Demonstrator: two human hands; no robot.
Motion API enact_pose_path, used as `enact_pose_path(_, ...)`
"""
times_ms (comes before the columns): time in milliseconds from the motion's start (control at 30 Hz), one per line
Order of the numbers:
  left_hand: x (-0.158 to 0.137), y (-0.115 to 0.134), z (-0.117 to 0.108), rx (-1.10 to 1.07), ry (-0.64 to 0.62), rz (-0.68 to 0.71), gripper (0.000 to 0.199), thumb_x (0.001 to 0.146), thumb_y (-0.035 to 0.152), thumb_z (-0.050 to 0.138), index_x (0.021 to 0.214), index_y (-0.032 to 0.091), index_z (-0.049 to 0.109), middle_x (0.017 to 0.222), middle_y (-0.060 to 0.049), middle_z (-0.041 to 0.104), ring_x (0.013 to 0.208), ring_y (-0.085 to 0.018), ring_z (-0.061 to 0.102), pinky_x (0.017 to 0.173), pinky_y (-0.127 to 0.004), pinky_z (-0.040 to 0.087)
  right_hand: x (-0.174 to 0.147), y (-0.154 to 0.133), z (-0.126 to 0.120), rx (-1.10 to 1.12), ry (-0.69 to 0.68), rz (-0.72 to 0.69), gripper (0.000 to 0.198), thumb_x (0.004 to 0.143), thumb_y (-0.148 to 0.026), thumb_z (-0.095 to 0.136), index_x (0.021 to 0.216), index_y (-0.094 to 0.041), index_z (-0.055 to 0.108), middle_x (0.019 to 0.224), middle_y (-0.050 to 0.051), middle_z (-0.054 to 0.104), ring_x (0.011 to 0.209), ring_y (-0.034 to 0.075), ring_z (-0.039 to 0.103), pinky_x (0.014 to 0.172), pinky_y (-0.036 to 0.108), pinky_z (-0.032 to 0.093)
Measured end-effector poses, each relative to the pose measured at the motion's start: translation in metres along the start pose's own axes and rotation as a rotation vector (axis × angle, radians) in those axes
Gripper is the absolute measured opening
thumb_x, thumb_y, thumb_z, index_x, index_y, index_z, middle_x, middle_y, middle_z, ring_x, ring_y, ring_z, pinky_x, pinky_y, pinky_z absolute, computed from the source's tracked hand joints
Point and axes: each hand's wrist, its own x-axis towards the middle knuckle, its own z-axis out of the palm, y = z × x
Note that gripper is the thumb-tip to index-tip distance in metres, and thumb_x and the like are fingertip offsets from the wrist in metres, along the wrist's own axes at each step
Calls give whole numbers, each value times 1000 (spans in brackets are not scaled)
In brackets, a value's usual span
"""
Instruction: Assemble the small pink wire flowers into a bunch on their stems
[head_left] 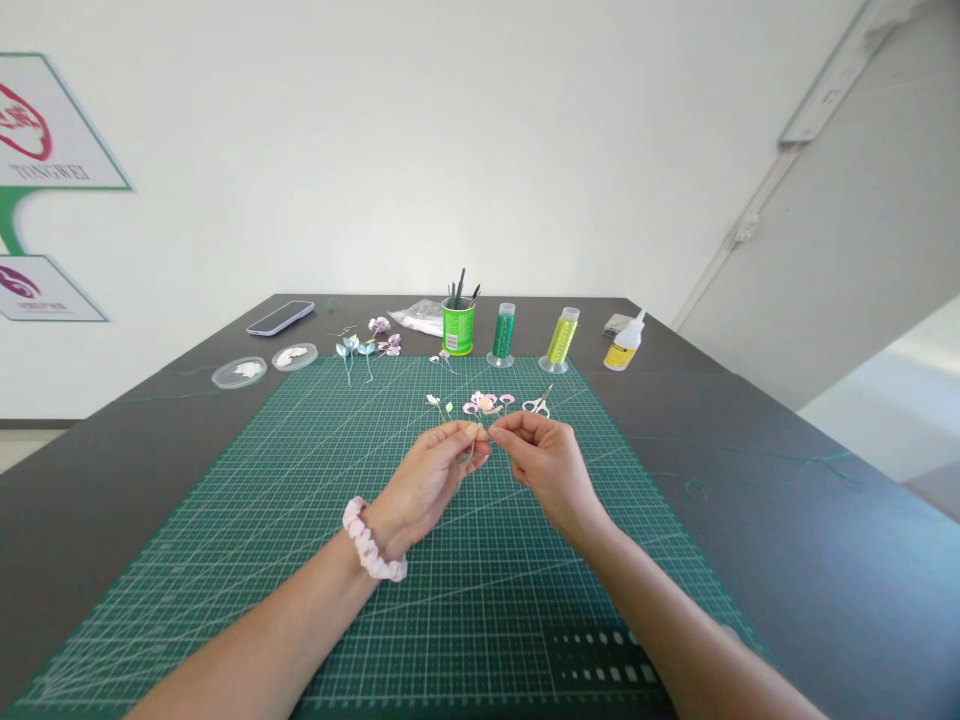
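In the head view, we count three containers with something in them on the dark surface (825,540): one green can (457,330) holding several dark slim tools (460,287), and two shallow round dishes, the nearer dish (223,377) and the farther dish (311,352), each with white pieces inside. We also see one yellow-labelled bottle (622,347), its contents hidden, one clear bag (420,316) behind the can, and two spools, a dark green spool (504,333) and a yellow-green spool (562,340). One phone (281,318) lies at far left; one pair of scissors (538,406) rests on the single green mat (337,490). Blue and mauve flowers (366,349) overlap too much to count. Above the mat, our left hand (429,472) pinches a thin piece (480,428) at its fingertips, near pink flowers (486,402). Our right hand (547,468) has thumb and forefinger pressed together just beside it; any strand between them is too small to make out.
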Motion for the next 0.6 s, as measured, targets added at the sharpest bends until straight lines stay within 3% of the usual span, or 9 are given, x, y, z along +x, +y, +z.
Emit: enact_pose_path(600,-1,-1,-2,-102,-18,-74,18,77,25,72,63,15,66,68,1,58,71,-12,52,85,-32,44,0,-2,0,1,11,1,24,65,-40,72,63,-18,64,46,-5,49,38,7,30,37,23,20)
